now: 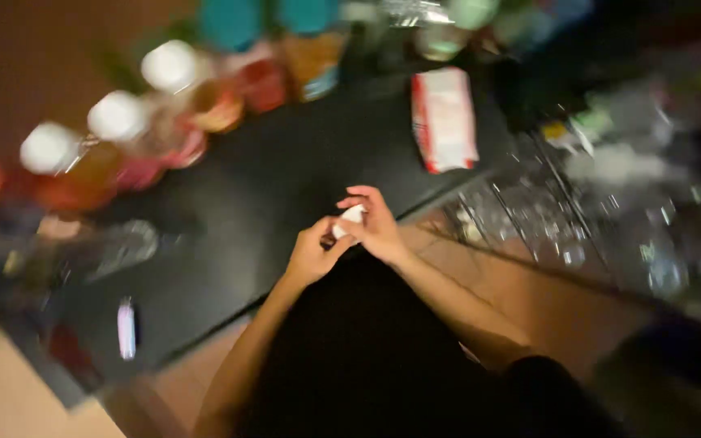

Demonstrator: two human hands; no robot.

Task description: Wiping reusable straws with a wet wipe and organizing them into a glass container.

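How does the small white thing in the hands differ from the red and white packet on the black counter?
The small white thing is held between both hands, the left hand and right hand; the red and white packet lies untouched on the black counter. The held thing looks much smaller and plain white; the packet has red edges. Both are blurred.

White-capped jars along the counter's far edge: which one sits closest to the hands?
The rightmost white-capped jar, next to the red and orange containers. The other two stand further left, away from the hands holding a small white object.
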